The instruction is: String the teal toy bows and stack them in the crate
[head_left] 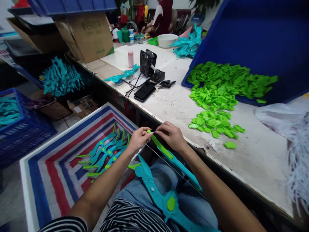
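Observation:
A teal and green toy bow (154,193) lies across my lap, with a green hexagonal piece on its middle. My left hand (139,139) pinches the bow's green limb tip just off the table edge. Close beside it, my right hand (171,136) is closed, thumb against fingers, on a thin white string at that tip. A length of the string (169,162) runs slantwise below the limb towards my right forearm. My fingertips partly cover the string's end.
Loose green pieces (212,120) spill from a tipped blue bin (253,42) onto the table (263,161). A phone (145,91), small fan (147,62) and scissors (167,83) lie ahead. Left stands a striped-lined box (54,167) holding several bows. Someone (164,17) sits at the far end.

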A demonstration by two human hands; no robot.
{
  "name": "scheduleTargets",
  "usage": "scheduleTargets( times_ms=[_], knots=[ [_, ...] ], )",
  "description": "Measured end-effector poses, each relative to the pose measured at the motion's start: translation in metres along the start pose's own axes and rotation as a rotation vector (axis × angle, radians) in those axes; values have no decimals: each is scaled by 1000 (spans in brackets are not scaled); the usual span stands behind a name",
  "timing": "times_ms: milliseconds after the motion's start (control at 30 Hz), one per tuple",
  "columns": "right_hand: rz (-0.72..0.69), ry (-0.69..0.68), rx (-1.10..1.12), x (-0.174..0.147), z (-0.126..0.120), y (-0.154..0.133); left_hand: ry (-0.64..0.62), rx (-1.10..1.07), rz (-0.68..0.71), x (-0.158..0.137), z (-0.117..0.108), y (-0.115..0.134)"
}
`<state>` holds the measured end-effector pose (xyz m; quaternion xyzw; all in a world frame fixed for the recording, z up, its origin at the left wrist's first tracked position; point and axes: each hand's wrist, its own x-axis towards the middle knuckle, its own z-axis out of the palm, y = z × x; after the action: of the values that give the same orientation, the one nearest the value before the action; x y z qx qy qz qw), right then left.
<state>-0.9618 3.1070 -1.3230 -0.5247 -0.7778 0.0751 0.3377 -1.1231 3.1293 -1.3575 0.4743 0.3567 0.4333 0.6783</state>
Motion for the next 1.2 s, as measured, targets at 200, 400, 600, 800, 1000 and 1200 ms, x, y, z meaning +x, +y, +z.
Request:
scheduleTargets(
  times_ms=[200, 400, 600, 800, 1000, 1200],
  knots=[
    [-201, -48, -163, -4, 6, 11, 30, 51, -78, 1, -2, -12],
    [-267, 98, -416, 14, 7, 26, 192, 444, 169, 5, 4, -18],
    [-14, 401, -471, 34, -28, 61, 89, 382, 328, -7, 4, -17],
    [-8, 438, -159, 8, 3, 15, 16, 25, 35, 6, 4, -7],
    [96, 451, 140, -33, 73, -23, 66, 97, -30, 18, 1, 18],
    [202, 495, 335, -24, 77, -17, 181, 408, 258, 2, 2, 22]
  ],
)
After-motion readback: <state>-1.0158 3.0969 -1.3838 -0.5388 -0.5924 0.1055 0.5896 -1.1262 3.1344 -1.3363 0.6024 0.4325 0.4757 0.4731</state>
